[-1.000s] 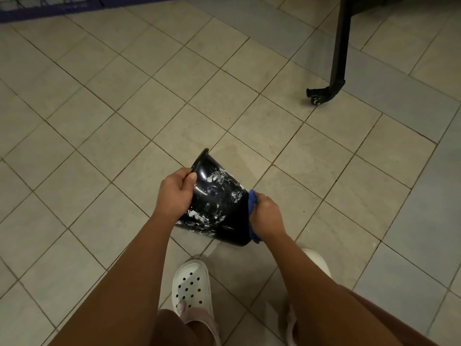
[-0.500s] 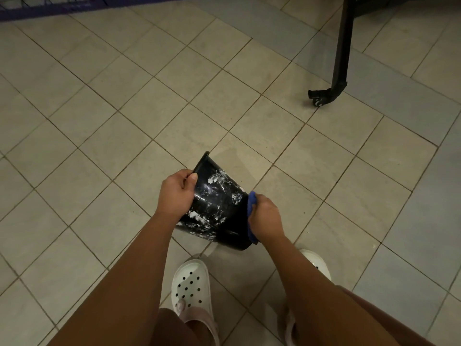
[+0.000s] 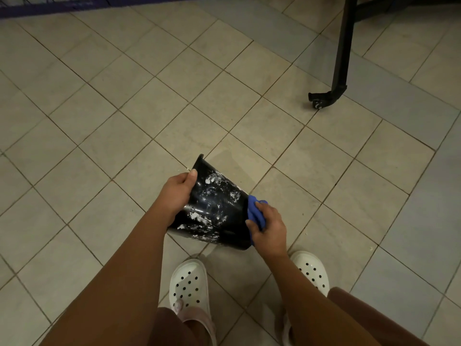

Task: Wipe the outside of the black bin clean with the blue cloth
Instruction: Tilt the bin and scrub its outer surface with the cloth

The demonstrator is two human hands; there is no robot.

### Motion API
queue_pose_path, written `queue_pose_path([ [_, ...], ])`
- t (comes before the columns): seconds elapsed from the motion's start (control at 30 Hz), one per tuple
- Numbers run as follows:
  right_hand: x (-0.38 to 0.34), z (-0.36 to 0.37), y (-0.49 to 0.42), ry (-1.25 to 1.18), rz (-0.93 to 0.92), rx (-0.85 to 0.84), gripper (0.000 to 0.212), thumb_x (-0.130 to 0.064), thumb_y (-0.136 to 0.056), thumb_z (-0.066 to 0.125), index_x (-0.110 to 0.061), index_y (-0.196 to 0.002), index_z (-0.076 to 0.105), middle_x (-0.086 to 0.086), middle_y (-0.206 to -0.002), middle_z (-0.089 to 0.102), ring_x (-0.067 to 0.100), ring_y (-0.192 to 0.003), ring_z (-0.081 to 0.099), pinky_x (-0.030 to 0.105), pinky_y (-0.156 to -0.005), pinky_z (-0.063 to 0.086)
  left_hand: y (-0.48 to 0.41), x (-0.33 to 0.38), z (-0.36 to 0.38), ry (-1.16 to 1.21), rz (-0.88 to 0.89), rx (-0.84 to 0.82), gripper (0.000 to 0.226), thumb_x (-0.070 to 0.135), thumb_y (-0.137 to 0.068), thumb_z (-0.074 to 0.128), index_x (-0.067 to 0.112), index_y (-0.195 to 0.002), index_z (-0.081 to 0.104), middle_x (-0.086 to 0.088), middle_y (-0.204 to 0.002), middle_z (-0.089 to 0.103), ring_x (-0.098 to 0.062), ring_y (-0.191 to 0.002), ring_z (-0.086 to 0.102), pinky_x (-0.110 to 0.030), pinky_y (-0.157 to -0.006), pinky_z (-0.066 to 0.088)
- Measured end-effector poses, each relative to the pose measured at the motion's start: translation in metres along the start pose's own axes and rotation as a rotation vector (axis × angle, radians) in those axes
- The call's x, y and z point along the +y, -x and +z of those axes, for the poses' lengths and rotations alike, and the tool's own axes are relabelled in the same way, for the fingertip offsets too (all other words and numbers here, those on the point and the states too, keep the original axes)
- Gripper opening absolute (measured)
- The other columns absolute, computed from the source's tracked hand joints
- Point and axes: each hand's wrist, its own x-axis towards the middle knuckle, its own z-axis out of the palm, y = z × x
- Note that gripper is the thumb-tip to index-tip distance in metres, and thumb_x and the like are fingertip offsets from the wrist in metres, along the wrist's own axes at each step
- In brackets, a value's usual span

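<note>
Head view. Shows the black bin (image 3: 214, 211) glossy and blotched with white smears, tilted above the tiled floor (image 3: 224, 96), mouth toward 11 o'clock, base toward 5 o'clock. Grips its 9 o'clock wall with the left hand (image 3: 177, 193), thumb on the outside, fingers curled behind. Presses the bunched blue cloth (image 3: 254, 212) against the 3 o'clock side with the right hand (image 3: 268, 228), fingers curled round the cloth.

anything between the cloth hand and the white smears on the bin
Nothing visible. The right hand holds the blue cloth against the black bin; the white smears lie bare. The left hand grips the opposite edge.
</note>
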Motion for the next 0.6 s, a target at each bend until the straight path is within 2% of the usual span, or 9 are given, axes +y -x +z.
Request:
queue_pose_path([
  [0.07,-0.004,0.005,0.009,-0.082,0.070,0.020,0.049,-0.003,-0.077,0.071,-0.009,-0.124,0.057,0.009,-0.129,0.053,0.023,-0.122,0.049,0.035,-0.105,0.037,-0.001,0.000,0.001,-0.027,-0.006,-0.035,0.041,0.044,-0.102,0.043,0.014,-0.119,0.065,-0.007,-0.112,0.070,-0.027,-0.107,0.064,-0.050,-0.103,0.045],
  [0.1,-0.006,0.007,0.013,-0.073,0.045,0.028,0.049,0.000,-0.078,0.069,-0.009,-0.124,0.056,0.009,-0.130,0.054,0.024,-0.123,0.048,0.040,-0.106,0.038,-0.001,0.001,0.001,-0.036,-0.006,-0.040,0.040,0.042,-0.103,0.042,0.013,-0.118,0.065,-0.007,-0.111,0.070,-0.027,-0.107,0.064,-0.050,-0.104,0.045],
  [0.23,-0.011,0.013,0.022,0.087,-0.240,-0.009,0.050,0.007,-0.077,0.066,-0.007,-0.124,0.057,0.012,-0.128,0.056,0.027,-0.124,0.047,0.046,-0.106,0.037,0.000,0.001,0.002,-0.059,0.009,-0.045,0.038,0.037,-0.105,0.039,0.012,-0.123,0.062,-0.008,-0.114,0.068,-0.027,-0.109,0.062,-0.051,-0.104,0.044],
  [0.33,-0.022,0.018,0.007,0.146,-0.303,-0.064,0.052,0.010,-0.075,0.064,-0.003,-0.125,0.056,0.017,-0.127,0.056,0.034,-0.120,0.049,0.046,-0.104,0.037,0.002,0.001,0.005,-0.109,0.052,-0.038,0.037,0.034,-0.106,0.038,0.012,-0.125,0.060,-0.009,-0.116,0.067,-0.027,-0.109,0.061,-0.045,-0.101,0.045],
  [0.4,-0.027,0.019,-0.005,0.161,-0.255,-0.084,0.047,0.008,-0.079,0.061,-0.002,-0.126,0.055,0.019,-0.127,0.055,0.037,-0.118,0.050,0.042,-0.105,0.037,0.002,0.000,0.005,-0.114,0.076,-0.014,0.034,0.033,-0.106,0.038,0.012,-0.120,0.062,-0.009,-0.110,0.067,-0.026,-0.105,0.062,-0.042,-0.095,0.047],
  [0.5,-0.024,0.014,-0.008,0.164,-0.077,-0.052,0.044,0.003,-0.085,0.055,0.001,-0.129,0.051,0.020,-0.125,0.056,0.036,-0.116,0.050,0.035,-0.103,0.035,0.001,-0.001,0.006,-0.141,0.109,0.018,0.031,0.031,-0.105,0.040,0.012,-0.111,0.063,-0.008,-0.099,0.068,-0.026,-0.095,0.064,-0.034,-0.079,0.046],
  [0.6,-0.020,0.016,0.011,0.220,-0.059,-0.017,0.048,0.007,-0.076,0.060,0.004,-0.124,0.054,0.023,-0.117,0.059,0.038,-0.108,0.054,0.046,-0.099,0.044,0.001,-0.001,0.005,-0.149,0.110,0.031,0.030,0.030,-0.105,0.041,0.011,-0.106,0.064,-0.009,-0.096,0.068,-0.025,-0.091,0.064,-0.033,-0.077,0.047],
])
